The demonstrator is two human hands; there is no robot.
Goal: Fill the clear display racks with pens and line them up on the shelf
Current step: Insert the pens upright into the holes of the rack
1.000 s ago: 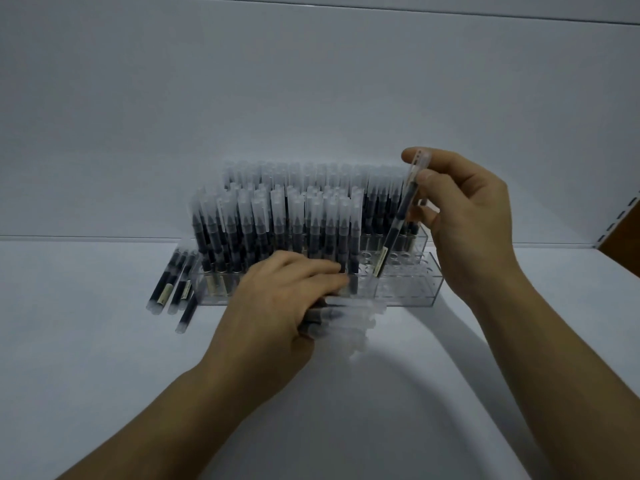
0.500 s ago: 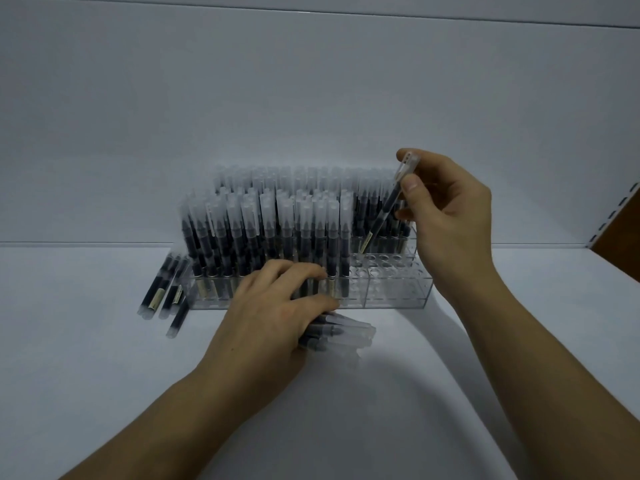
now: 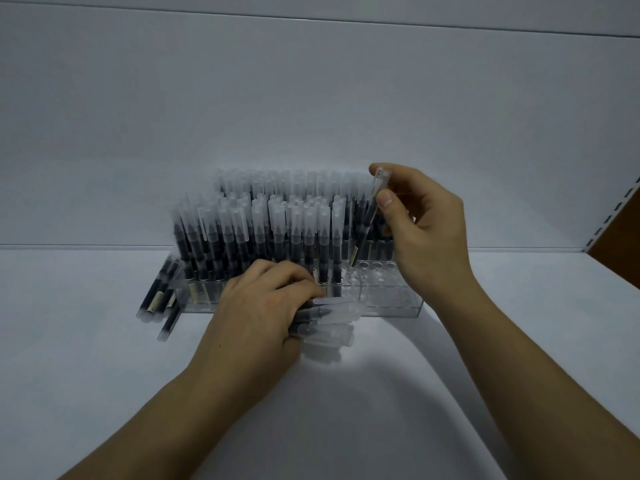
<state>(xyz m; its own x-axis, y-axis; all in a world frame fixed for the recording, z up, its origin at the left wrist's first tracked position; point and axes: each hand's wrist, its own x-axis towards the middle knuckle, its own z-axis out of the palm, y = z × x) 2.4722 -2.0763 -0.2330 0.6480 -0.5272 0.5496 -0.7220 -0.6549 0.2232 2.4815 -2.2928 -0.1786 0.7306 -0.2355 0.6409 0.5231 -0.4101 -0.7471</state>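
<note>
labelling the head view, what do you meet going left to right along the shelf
loose pens lying flat → left hand gripping a bundle of pens → single pen held over the rack's empty holes → right hand

The display rack is clear, glossy plastic, acrylic by its look, with glints along its edges. The pens have dark, smooth plastic barrels under frosted, translucent plastic caps; some carry pale paper-like labels. The shelf and back panel look smooth, matt and white.
</note>
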